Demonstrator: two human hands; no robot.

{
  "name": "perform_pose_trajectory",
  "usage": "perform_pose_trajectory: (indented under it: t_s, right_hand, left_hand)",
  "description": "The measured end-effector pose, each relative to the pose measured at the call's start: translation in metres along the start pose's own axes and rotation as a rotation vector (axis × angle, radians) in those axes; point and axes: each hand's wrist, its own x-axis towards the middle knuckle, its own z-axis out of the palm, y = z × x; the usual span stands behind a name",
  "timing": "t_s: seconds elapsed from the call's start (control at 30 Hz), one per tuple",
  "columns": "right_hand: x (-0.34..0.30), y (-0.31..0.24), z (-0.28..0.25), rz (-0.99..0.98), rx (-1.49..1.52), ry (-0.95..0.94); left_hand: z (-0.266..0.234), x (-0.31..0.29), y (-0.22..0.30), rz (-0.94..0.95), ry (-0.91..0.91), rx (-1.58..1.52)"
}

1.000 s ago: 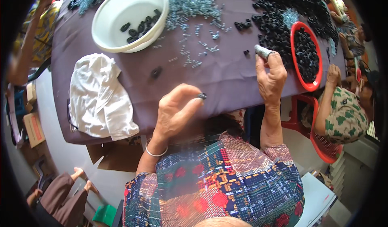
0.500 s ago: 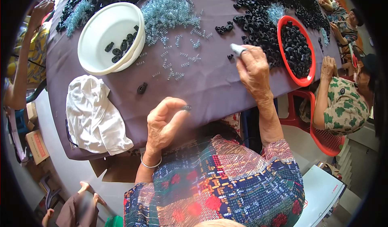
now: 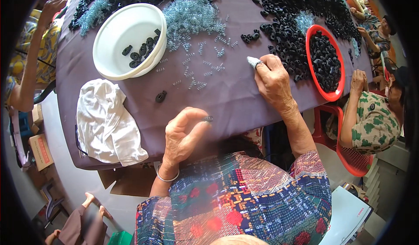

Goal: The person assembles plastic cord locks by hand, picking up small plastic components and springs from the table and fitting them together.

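My left hand (image 3: 185,133) is over the table's near edge, thumb and forefinger pinched on a small dark grey piece (image 3: 208,119) whose kind is too small to make out. My right hand (image 3: 274,80) is above the cloth, fingers curled in, with a whitish finger cover (image 3: 253,62) at its tip. What those fingers hold is hidden. Between and beyond my hands lie loose metal springs (image 3: 192,72) and a heap of springs (image 3: 190,20). One black cord-lock-like plastic part (image 3: 161,96) lies alone. Several similar parts sit in the white bowl (image 3: 101,55).
A red basket (image 3: 310,66) of black parts stands right of my right hand, beside a large heap of black parts (image 3: 283,39). A white cloth (image 3: 107,122) lies at the table's left front. Other people sit right and left, near a red chair (image 3: 355,160).
The whole view has shifted slightly, so the table things appear farther right. My right hand has drawn a little left and closer to me. My left hand keeps its pinch.
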Motion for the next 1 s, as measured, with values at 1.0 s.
perform_pose_trajectory:
  t_s: [1.0]
  right_hand:
    - [-0.015, -0.072, -0.029, 0.636, 1.466, -0.256]
  left_hand:
    - [0.006, 0.003, 0.001, 0.032, 0.048, 0.0]
